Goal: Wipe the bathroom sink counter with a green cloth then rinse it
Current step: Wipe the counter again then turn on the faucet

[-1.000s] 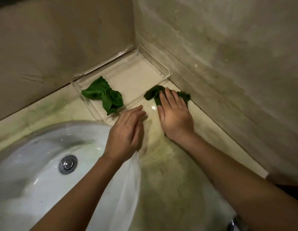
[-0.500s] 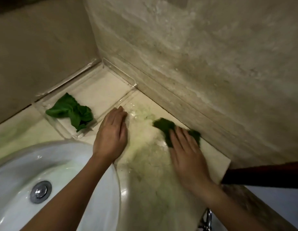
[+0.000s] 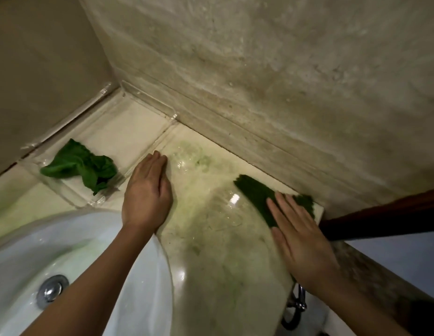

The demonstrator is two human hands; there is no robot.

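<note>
Head view: right hand (image 3: pixel 302 238) presses green cloth (image 3: pixel 256 198), fingers (image 3: pixel 290 208) straight, to scrub; left hand (image 3: pixel 148 192) flat on desk (image 3: pixel 211 253), likely bracing.

- The tabletop (image 3: pixel 211 251) runs into a corner where two walls meet; the sink (image 3: pixel 77 251) is set in its front left.
- The drain (image 3: pixel 52 289) sits in the sink, at the near left.
- A tray (image 3: pixel 153 105) stands on the tabletop, pushed into the back corner.
- A second cloth (image 3: pixel 77 166) lies in the tray, toward its front left.
- The left hand (image 3: pixel 148 192) rests flat on the tabletop, just right of the tray and behind the sink.
- The cloth (image 3: pixel 254 195) lies at the tabletop's right end, beside the wall, partly under the right hand (image 3: pixel 301 241).
</note>
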